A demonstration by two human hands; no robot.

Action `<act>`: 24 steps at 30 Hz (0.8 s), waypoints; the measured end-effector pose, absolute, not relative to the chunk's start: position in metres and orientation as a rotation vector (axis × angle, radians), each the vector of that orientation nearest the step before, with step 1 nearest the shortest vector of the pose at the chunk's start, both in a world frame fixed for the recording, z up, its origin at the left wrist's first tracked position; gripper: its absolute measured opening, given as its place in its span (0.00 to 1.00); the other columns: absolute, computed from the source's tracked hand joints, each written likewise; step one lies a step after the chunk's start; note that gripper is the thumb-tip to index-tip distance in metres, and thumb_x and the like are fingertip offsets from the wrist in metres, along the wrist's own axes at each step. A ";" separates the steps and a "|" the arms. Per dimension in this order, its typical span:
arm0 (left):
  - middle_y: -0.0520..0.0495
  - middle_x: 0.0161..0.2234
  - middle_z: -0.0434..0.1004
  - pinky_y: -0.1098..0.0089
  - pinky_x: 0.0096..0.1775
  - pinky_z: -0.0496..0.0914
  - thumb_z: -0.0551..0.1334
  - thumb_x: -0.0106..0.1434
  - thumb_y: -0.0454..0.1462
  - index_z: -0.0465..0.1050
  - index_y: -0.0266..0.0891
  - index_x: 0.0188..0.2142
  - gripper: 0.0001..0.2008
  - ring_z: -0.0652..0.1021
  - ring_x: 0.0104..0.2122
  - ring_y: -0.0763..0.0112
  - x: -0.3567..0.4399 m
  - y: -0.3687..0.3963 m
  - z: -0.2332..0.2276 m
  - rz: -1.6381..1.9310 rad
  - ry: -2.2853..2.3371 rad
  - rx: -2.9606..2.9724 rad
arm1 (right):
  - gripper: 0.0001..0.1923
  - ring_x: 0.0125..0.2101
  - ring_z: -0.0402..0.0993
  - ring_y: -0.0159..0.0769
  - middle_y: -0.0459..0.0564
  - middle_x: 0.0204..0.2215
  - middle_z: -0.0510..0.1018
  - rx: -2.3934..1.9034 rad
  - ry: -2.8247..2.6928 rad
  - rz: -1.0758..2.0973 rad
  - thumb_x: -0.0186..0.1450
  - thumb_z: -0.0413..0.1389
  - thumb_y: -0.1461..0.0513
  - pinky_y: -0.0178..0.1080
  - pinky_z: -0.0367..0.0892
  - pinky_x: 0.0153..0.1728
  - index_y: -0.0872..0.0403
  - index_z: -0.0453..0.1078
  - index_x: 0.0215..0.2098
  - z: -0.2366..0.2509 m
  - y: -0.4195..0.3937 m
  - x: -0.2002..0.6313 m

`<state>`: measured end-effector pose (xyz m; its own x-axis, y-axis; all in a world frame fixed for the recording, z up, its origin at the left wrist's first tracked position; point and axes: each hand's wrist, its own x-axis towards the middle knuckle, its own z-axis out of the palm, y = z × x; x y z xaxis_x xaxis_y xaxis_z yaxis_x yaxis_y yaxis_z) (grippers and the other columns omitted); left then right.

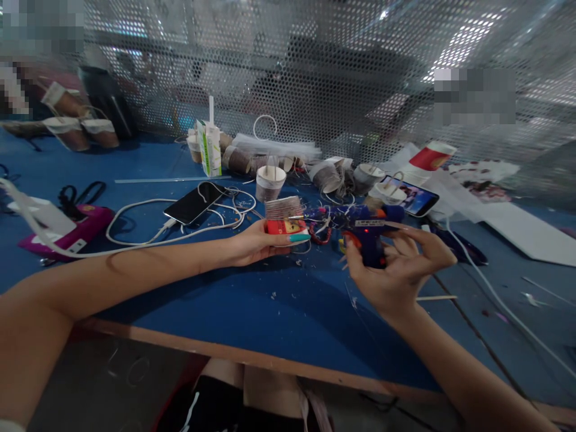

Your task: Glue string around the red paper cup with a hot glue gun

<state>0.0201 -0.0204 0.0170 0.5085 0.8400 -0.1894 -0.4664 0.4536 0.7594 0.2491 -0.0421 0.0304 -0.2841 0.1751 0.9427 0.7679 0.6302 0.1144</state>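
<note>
Left hand (252, 243) grips a red paper cup (285, 227), its thumb along the side; brown cord (281, 209) is wound round the cup's upper part as held, and its inside is hidden. The right hand (398, 264) is closed round a dark blue glue gun (371, 234), thumb by the orange trigger, with the nozzle at the cord. Both are above the near part of the blue bench (270, 324).

Just behind the held cup stands a cord-wrapped cup (269, 187), pale strands at its mouth. Farther left is a green-and-white carton (210, 153), a white strip rising beside it. Two brown-wrapped cups with white rims (74, 138) sit at far left by a dark bottle (110, 105); their contents cannot be made out. On the right, a red-and-white paper cup (432, 157) leans near a lit phone (416, 199).
</note>
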 end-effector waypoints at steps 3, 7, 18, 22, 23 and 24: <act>0.45 0.37 0.82 0.74 0.36 0.73 0.69 0.54 0.22 0.77 0.32 0.41 0.16 0.81 0.34 0.73 0.020 -0.021 0.017 0.868 0.607 0.701 | 0.40 0.38 0.80 0.41 0.56 0.49 0.63 -0.767 -1.798 -0.701 0.58 0.65 0.67 0.37 0.80 0.23 0.48 0.49 0.62 0.030 -0.041 0.250; 0.46 0.37 0.82 0.75 0.36 0.73 0.70 0.53 0.22 0.77 0.33 0.41 0.16 0.81 0.35 0.73 0.019 -0.020 0.017 0.865 0.588 0.690 | 0.39 0.38 0.80 0.40 0.55 0.49 0.64 -0.754 -1.807 -0.700 0.58 0.65 0.67 0.38 0.80 0.24 0.48 0.50 0.61 0.029 -0.041 0.252; 0.46 0.38 0.81 0.67 0.45 0.72 0.70 0.52 0.22 0.76 0.34 0.40 0.17 0.79 0.36 0.72 0.015 -0.016 0.013 0.855 0.570 0.686 | 0.29 0.42 0.79 0.50 0.59 0.47 0.69 -0.972 -1.652 -0.407 0.58 0.66 0.61 0.51 0.83 0.31 0.48 0.56 0.50 0.027 -0.049 0.252; 0.46 0.37 0.81 0.66 0.47 0.71 0.69 0.51 0.22 0.76 0.34 0.40 0.16 0.79 0.36 0.71 0.015 -0.018 0.015 0.855 0.590 0.672 | 0.27 0.43 0.80 0.50 0.59 0.47 0.70 -0.959 -1.718 -0.448 0.60 0.64 0.63 0.50 0.82 0.32 0.48 0.55 0.51 0.031 -0.050 0.251; 0.46 0.37 0.81 0.65 0.47 0.71 0.69 0.51 0.22 0.76 0.34 0.39 0.16 0.79 0.36 0.71 0.015 -0.018 0.015 0.852 0.588 0.669 | 0.27 0.43 0.80 0.50 0.59 0.47 0.71 -0.954 -1.735 -0.461 0.60 0.63 0.64 0.50 0.82 0.31 0.48 0.54 0.51 0.031 -0.050 0.251; 0.46 0.37 0.81 0.65 0.48 0.71 0.69 0.51 0.22 0.76 0.34 0.39 0.16 0.79 0.37 0.70 0.015 -0.018 0.015 0.849 0.584 0.666 | 0.28 0.43 0.81 0.50 0.58 0.46 0.71 -0.953 -1.743 -0.471 0.60 0.63 0.64 0.50 0.82 0.31 0.48 0.54 0.52 0.031 -0.050 0.251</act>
